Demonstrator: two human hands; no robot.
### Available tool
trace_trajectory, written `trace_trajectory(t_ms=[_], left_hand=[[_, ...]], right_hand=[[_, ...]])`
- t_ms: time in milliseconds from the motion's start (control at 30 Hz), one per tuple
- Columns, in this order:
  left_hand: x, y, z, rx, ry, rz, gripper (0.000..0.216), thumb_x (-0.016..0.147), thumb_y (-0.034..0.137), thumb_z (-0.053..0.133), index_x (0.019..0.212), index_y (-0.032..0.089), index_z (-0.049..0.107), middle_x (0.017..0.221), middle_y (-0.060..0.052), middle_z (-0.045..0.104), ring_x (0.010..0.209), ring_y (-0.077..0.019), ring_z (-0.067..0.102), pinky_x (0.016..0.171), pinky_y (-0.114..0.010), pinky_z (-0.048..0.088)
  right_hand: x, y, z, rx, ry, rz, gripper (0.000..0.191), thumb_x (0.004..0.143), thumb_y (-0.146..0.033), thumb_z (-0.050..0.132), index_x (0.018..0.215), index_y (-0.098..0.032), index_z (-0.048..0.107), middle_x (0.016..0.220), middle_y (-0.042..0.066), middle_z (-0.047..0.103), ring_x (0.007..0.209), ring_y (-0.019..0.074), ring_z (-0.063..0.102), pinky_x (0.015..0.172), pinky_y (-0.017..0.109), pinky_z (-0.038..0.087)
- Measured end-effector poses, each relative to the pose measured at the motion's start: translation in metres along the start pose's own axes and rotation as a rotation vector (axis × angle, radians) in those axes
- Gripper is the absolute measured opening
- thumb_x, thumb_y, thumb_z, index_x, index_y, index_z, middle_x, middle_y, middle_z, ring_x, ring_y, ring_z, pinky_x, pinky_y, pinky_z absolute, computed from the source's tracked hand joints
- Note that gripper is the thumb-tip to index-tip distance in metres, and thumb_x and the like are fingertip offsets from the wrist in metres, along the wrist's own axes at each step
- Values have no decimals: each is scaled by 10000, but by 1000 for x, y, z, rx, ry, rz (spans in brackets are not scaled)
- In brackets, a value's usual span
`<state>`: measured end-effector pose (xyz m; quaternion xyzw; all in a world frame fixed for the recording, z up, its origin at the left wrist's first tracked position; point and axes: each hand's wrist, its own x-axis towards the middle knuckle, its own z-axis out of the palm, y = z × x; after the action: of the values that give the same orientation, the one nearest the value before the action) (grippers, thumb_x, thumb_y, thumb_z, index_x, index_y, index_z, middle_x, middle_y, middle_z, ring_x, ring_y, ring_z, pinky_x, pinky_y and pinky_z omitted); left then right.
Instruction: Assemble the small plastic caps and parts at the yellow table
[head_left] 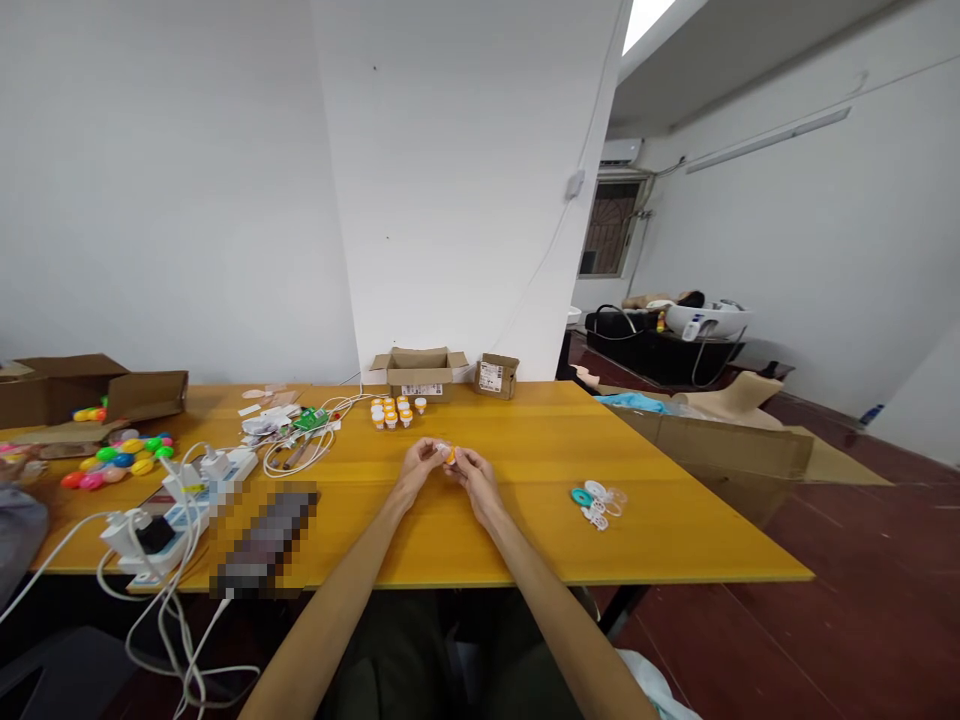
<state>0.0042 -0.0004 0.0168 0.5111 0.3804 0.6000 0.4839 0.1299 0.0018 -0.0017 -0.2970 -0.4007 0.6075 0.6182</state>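
Above the middle of the table (525,530), my left hand (417,470) and my right hand (478,476) meet fingertip to fingertip. Both are closed on a small orange-and-clear plastic piece (450,457); its exact kind is mostly hidden by my fingers. Beyond them stands a cluster of small orange-and-white plastic pieces (390,412), several upright side by side. To the right of my right hand lies a loose group of parts: a teal ring (581,497), white plastic pieces (596,515) and clear round ones (615,500).
An opened cardboard box (417,375) and a smaller box (496,377) stand against the wall. On the left are a power strip (187,510) with trailing cables, a pixelated dark device (266,540), colourful plastic pieces (124,456) and another person's grey sleeve (19,530).
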Motion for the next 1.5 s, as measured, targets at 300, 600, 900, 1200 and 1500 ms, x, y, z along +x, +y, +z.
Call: trace_trajectory(t_ms=[300,600,900,1200,1500], left_hand=[[-5,7,4,-20,-20,-40,412,567,457,874,843,186,733,1036,-98,745,1032,-258,650,927,-355,481],[-11,18,10,-77,-94,-60,427,569,419,884,906,197,745,1081,-94,745,1103,-270,631,998,-373,444],[-7,14,2,-87,-90,-46,405,595,378,877,933,200,742,1168,-102,725,1143,-267,620,1017,-370,435],[-6,8,2,-41,-120,-40,368,600,411,867,871,201,735,1158,-96,727,1158,-272,617,1039,-381,426],[-9,13,7,25,-166,-59,433,570,389,892,923,186,746,999,-74,751,1011,-249,664,984,-374,466]], right_hand=[[-1,-1,1,17,-25,8,445,528,-557,855,757,-202,715,797,47,723,721,175,648,693,317,573],[0,0,0,37,-46,25,445,539,-540,863,799,-208,719,864,57,744,816,203,684,760,343,585],[0,0,-1,53,-50,30,439,541,-542,866,773,-202,714,807,48,737,764,188,686,773,351,588],[3,6,-3,85,-42,25,406,548,-505,874,770,-208,710,863,59,751,862,212,692,810,371,587],[-1,0,1,95,-56,46,352,577,-464,862,791,-211,742,900,66,759,863,220,696,800,370,594]])
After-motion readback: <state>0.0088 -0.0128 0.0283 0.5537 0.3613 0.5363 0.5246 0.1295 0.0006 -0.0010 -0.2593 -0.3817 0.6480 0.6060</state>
